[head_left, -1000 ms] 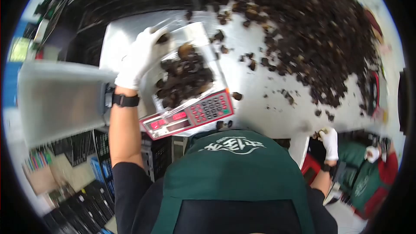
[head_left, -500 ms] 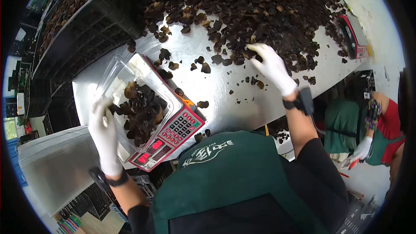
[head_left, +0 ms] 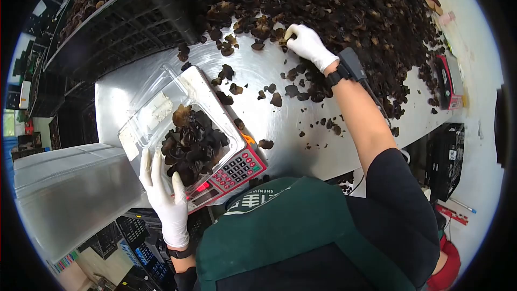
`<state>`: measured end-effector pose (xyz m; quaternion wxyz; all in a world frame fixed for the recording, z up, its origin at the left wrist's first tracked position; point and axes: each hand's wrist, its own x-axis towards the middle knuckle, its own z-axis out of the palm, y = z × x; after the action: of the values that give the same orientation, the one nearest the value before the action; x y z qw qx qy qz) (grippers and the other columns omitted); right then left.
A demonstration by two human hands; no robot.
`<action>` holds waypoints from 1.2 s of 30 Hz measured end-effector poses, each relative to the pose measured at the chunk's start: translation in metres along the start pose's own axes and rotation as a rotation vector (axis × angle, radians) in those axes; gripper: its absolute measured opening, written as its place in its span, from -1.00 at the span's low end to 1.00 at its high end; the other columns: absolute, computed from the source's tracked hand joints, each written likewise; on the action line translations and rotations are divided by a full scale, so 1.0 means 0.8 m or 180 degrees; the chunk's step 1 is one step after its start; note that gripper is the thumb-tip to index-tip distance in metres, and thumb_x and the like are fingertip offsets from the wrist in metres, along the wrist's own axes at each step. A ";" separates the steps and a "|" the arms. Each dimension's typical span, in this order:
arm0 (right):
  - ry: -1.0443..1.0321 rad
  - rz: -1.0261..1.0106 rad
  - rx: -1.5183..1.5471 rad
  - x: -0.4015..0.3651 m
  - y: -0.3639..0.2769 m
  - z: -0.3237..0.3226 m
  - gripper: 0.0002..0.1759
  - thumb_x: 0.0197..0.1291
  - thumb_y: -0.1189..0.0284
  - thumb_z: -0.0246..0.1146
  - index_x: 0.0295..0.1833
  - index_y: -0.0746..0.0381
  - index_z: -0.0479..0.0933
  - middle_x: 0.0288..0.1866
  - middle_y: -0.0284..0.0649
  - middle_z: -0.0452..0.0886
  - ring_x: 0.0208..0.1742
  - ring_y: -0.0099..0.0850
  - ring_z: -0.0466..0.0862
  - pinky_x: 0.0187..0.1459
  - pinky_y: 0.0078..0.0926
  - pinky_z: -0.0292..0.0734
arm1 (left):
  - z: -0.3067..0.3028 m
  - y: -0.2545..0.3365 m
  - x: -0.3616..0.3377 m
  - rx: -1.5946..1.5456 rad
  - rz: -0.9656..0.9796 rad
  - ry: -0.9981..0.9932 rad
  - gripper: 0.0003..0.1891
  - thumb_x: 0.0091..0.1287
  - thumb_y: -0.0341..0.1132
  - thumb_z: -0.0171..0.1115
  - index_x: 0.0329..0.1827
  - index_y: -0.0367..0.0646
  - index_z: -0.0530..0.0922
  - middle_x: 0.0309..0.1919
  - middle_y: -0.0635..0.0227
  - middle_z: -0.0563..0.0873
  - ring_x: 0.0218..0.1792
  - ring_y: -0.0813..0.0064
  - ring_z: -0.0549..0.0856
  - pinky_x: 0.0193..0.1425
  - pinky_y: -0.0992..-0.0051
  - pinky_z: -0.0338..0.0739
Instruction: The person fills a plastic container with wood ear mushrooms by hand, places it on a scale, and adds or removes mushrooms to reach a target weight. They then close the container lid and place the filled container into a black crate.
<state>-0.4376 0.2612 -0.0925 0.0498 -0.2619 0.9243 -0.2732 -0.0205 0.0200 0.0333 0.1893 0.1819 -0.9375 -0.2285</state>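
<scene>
My gloved left hand is open, its fingers spread over the near-left edge of a clear plastic tray. A heap of dark wood ear mushrooms fills part of the tray, which rests on a red-and-white digital scale. My left hand partly hides the scale's display. At the near edge of a big pile of wood ear mushrooms, my gloved right hand has its thumb and fingers closed together at a brownish mushroom piece.
A black crate full of mushrooms stands at the back left. Stacked clear trays are at the left. Loose mushrooms dot the steel table. Another red scale sits at the right edge. Part of a person in red shows lower right.
My right hand has moved left and farther back along the pile, its fingers closing. My left hand has come down to the tray's near edge, fingers spread. The view has shifted.
</scene>
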 end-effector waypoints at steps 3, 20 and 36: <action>0.0050 0.0181 -0.0052 0.024 0.004 -0.011 -0.66 0.08 0.33 0.23 -0.02 0.16 0.66 -0.02 0.02 0.67 0.06 -0.05 0.66 0.11 -0.18 0.56 | -0.003 -0.001 -0.003 0.0084 -0.0135 0.0075 -0.39 0.24 -0.71 0.14 0.41 -0.26 0.42 0.45 -0.01 0.35 0.46 0.01 0.40 0.50 0.19 0.39; -0.1331 0.0299 0.2291 -0.033 -0.110 -0.009 -0.75 0.39 0.26 0.27 -0.09 0.23 0.69 -0.40 -0.44 0.61 -0.51 -0.72 0.42 -0.43 -0.71 0.33 | -0.014 -0.010 -0.005 0.0181 -0.0317 0.0605 -0.48 0.25 -0.65 0.16 0.34 -0.27 0.51 0.37 -0.03 0.46 0.38 -0.01 0.48 0.48 0.20 0.33; -0.0674 -0.3379 0.0813 -0.167 -0.370 0.071 -0.69 0.21 0.37 0.29 0.08 0.15 0.60 0.06 -0.14 0.58 0.13 -0.16 0.55 0.14 -0.24 0.46 | -0.053 -0.024 -0.046 -0.0240 -0.0688 0.1432 -0.57 0.37 -0.49 0.21 0.32 -0.13 0.54 0.33 0.15 0.53 0.32 0.21 0.55 0.36 0.29 0.48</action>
<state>-0.1741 0.0909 0.0097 0.0292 -0.7096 0.6148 -0.3430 0.0346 0.0047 0.0485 0.3743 0.3202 -0.8377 -0.2360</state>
